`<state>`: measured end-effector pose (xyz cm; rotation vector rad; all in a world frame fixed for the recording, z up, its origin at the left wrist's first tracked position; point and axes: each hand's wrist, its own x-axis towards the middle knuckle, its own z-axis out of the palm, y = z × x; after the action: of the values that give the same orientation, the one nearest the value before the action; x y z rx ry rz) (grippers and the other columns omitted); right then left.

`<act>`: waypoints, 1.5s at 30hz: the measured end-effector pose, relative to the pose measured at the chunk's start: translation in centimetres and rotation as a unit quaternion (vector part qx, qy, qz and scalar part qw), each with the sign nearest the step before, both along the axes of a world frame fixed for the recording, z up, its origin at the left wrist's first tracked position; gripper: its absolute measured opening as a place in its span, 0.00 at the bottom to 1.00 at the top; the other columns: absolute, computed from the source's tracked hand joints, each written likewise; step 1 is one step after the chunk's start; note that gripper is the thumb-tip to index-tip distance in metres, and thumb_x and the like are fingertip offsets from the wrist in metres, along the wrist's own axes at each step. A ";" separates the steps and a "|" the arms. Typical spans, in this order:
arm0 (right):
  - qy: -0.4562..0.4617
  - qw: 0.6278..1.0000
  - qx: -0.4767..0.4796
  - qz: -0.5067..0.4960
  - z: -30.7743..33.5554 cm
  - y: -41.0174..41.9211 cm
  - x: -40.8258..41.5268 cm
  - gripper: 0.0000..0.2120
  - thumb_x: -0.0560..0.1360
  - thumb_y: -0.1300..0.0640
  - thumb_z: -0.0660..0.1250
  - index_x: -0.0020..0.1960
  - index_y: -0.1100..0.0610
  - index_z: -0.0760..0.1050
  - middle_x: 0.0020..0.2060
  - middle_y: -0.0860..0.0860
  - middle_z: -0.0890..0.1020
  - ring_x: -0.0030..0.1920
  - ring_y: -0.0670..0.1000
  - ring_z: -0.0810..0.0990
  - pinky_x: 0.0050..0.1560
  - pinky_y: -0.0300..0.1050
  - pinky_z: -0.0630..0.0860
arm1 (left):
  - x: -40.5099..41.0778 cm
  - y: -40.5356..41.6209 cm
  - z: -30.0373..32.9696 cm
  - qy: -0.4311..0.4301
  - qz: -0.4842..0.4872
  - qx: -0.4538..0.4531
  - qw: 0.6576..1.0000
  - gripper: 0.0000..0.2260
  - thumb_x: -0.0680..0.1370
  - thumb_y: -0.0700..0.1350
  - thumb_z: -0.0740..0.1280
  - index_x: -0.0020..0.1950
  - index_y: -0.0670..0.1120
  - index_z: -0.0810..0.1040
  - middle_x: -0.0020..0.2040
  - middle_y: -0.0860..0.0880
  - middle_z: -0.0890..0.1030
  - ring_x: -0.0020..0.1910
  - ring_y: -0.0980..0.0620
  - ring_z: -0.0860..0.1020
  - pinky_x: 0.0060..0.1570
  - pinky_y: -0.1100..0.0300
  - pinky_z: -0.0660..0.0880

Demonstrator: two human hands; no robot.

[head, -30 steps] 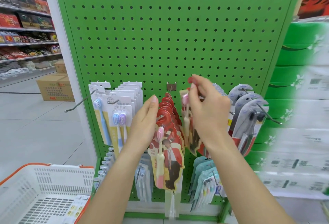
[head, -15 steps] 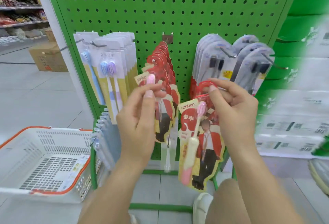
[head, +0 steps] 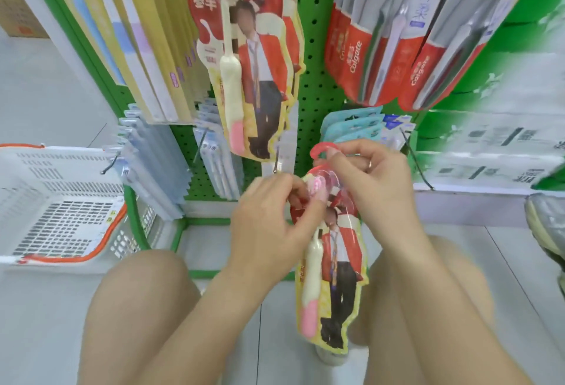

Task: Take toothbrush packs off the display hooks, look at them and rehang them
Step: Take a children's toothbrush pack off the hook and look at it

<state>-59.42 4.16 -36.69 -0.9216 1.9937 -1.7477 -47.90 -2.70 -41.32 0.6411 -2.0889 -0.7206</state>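
A red and yellow toothbrush pack (head: pixel 333 280) with a pink and cream brush hangs down between my knees, off the hooks. My right hand (head: pixel 376 183) pinches its red hanger loop at the top. My left hand (head: pixel 269 219) pinches the pack's upper part by the pink brush head. More packs of the same kind (head: pixel 253 57) hang on a hook of the green pegboard (head: pixel 315 85) above.
Red Colgate packs (head: pixel 382 42) hang at the upper right, pale yellow and blue packs (head: pixel 131 33) at the upper left, small blue packs (head: pixel 351 125) lower down. A white basket with orange rim (head: pixel 61 201) stands on the floor at left. A grey shoe (head: pixel 547 222) shows at right.
The view has dropped lower and closer to the floor. My left hand left the hanging packs and joined the right on the taken pack, which has come down between my knees.
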 end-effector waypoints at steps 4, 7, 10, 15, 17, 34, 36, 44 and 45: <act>0.024 0.999 0.030 -0.003 -0.8 -0.2 -0.4 0.09 0.75 0.56 0.69 0.36 0.53 0.78 0.19 0.44 0.75 0.22 0.42 0.69 0.30 0.37 0.67 | -0.2 -0.1 -0.7 -0.054 0.005 -0.008 0.998 0.19 0.80 0.57 0.57 0.37 0.46 0.75 0.32 0.56 0.73 0.36 0.55 0.71 0.39 0.61 0.67; 0.004 1.000 0.028 0.002 -0.9 -0.1 -0.6 0.09 0.75 0.56 0.70 0.37 0.55 0.78 0.23 0.44 0.79 0.25 0.41 0.74 0.32 0.35 0.69 | -0.2 -0.2 -0.9 -0.056 -0.010 0.022 0.998 0.19 0.81 0.57 0.54 0.37 0.48 0.72 0.32 0.56 0.72 0.36 0.54 0.70 0.38 0.60 0.67; -0.020 0.999 0.026 0.010 -1.0 0.1 -0.9 0.09 0.75 0.56 0.69 0.37 0.56 0.78 0.25 0.45 0.81 0.26 0.42 0.76 0.32 0.34 0.70 | -0.4 0.1 -0.9 -0.065 -0.021 0.030 0.997 0.18 0.81 0.57 0.52 0.37 0.49 0.70 0.33 0.56 0.71 0.36 0.53 0.70 0.38 0.59 0.66; -0.027 0.999 0.028 0.014 -1.0 0.4 -1.0 0.09 0.76 0.56 0.69 0.39 0.58 0.79 0.27 0.47 0.83 0.27 0.44 0.78 0.35 0.39 0.72 | -0.6 0.2 -1.2 -0.078 -0.027 0.018 0.996 0.18 0.81 0.57 0.52 0.38 0.49 0.71 0.33 0.56 0.72 0.36 0.53 0.70 0.38 0.58 0.67; -0.022 0.999 0.031 0.007 -1.2 0.5 -1.0 0.09 0.76 0.56 0.69 0.39 0.58 0.79 0.22 0.45 0.79 0.23 0.42 0.73 0.31 0.37 0.68 | -0.6 0.4 -1.2 -0.071 -0.008 0.004 0.997 0.18 0.81 0.57 0.54 0.39 0.48 0.73 0.34 0.56 0.73 0.37 0.54 0.71 0.37 0.58 0.67; -0.194 0.981 -0.005 0.003 -0.6 1.1 -1.6 0.11 0.78 0.51 0.64 0.57 0.55 0.77 0.41 0.46 0.83 0.41 0.43 0.82 0.47 0.37 0.77 | 0.4 0.7 -0.7 -0.087 -0.070 0.163 0.980 0.09 0.76 0.57 0.62 0.43 0.54 0.76 0.35 0.59 0.78 0.35 0.55 0.75 0.33 0.61 0.67; -0.175 0.984 0.002 0.027 -0.6 1.0 -1.3 0.10 0.78 0.55 0.65 0.59 0.52 0.77 0.39 0.44 0.83 0.42 0.41 0.82 0.46 0.33 0.77 | 0.5 0.6 -0.8 -0.087 -0.055 0.149 0.984 0.10 0.76 0.58 0.61 0.44 0.54 0.76 0.35 0.60 0.78 0.35 0.54 0.75 0.33 0.60 0.68; -0.167 0.985 -0.041 0.023 -0.3 1.1 -0.9 0.07 0.78 0.59 0.65 0.51 0.50 0.79 0.39 0.46 0.83 0.40 0.42 0.82 0.41 0.31 0.75 | 0.3 0.4 -0.6 -0.096 -0.082 0.183 0.975 0.11 0.75 0.61 0.62 0.45 0.55 0.75 0.37 0.56 0.80 0.36 0.54 0.76 0.37 0.56 0.73; -0.168 0.984 -0.050 0.004 -0.3 1.1 -1.0 0.06 0.77 0.59 0.65 0.51 0.51 0.80 0.38 0.46 0.83 0.38 0.42 0.81 0.40 0.31 0.75 | 0.3 0.2 -0.7 -0.103 -0.099 0.217 0.966 0.13 0.74 0.62 0.63 0.45 0.54 0.77 0.37 0.55 0.81 0.37 0.54 0.78 0.41 0.53 0.76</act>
<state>-60.43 5.21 -36.99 -0.6119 1.6974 -1.8696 -47.60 -2.51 -41.97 0.7758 -2.2214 -1.2957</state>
